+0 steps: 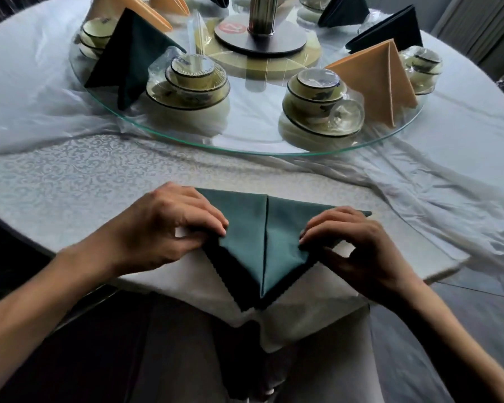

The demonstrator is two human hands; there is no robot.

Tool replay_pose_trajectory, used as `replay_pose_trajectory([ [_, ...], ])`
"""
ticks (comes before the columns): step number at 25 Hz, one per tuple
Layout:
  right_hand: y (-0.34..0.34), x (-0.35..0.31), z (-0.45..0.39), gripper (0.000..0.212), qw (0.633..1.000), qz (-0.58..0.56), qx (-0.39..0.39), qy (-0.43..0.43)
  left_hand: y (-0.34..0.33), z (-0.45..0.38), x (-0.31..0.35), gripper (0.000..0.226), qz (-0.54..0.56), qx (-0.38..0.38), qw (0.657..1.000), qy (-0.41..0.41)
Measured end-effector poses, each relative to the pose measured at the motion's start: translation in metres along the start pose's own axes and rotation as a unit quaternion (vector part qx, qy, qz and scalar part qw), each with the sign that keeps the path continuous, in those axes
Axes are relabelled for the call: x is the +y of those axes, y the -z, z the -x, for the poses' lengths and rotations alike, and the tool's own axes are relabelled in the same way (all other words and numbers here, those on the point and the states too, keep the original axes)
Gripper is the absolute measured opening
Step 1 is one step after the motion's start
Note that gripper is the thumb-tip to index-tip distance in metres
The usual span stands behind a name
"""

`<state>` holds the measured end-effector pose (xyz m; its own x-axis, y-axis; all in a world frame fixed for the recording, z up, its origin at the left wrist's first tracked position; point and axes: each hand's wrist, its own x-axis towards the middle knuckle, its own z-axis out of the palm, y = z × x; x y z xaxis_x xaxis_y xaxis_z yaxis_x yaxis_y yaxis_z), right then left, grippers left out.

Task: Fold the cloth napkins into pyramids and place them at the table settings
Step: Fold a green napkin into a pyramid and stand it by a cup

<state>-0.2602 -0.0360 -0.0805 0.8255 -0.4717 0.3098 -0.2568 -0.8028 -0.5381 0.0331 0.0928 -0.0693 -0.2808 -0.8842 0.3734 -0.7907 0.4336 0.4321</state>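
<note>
Pinched at both side edges by the left hand [169, 225] and right hand [351, 245]: a dark green napkin [253, 237], folded into a downward-pointing triangle with a centre seam.

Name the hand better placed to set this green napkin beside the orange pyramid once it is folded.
Right, probably: the right hand already pinches the green napkin, and the orange pyramid stands on that side.

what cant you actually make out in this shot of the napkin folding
Head view only:
- Green napkin: its side corners are covered by the left hand and right hand.
- Far pyramids: cut off by the top edge.
- Wrapped bowls: painted pattern blurred by plastic film.
- Red label: too small to read.
</note>
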Motion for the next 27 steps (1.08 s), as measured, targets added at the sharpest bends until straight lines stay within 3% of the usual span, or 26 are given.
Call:
replay_pose_trajectory([
  [2,-0.006,0.003,0.005,0.01,0.997,0.065,-0.032,0.02,-0.014,0.011,-0.003,0.018,-0.042,-0.02,0.999,-0.021],
  [6,0.003,-0.01,-0.001,0.029,0.998,0.052,-0.038,-0.018,-0.015,0.004,0.004,0.019,-0.039,-0.022,0.999,-0.006],
  [9,0.007,-0.007,-0.029,0.027,0.995,0.071,-0.007,-0.069,-0.02,-0.031,0.004,0.036,-0.079,-0.018,0.993,0.084],
  [12,0.0,0.008,-0.059,0.047,0.978,0.14,-0.097,-0.117,-0.033,-0.06,-0.016,0.039,-0.151,-0.102,0.973,0.141],
  [16,0.0,0.02,-0.075,0.019,0.978,0.095,-0.139,-0.126,-0.025,-0.067,-0.037,0.017,-0.021,-0.145,0.977,0.152],
  [19,0.009,0.022,-0.081,0.018,0.975,0.012,-0.164,-0.15,-0.02,-0.068,-0.041,0.011,0.038,-0.167,0.973,0.156],
  [22,0.007,0.022,-0.089,0.022,0.968,-0.029,-0.184,-0.168,-0.013,-0.069,-0.045,0.008,0.161,-0.215,0.942,0.201],
  [24,0.0,0.021,-0.089,0.029,0.975,0.024,-0.151,-0.161,-0.006,-0.067,-0.048,0.022,0.09,-0.215,0.957,0.172],
  [27,-0.012,0.009,-0.068,0.034,0.986,0.144,-0.041,-0.068,-0.006,-0.048,-0.036,0.035,-0.088,-0.102,0.989,0.052],
])
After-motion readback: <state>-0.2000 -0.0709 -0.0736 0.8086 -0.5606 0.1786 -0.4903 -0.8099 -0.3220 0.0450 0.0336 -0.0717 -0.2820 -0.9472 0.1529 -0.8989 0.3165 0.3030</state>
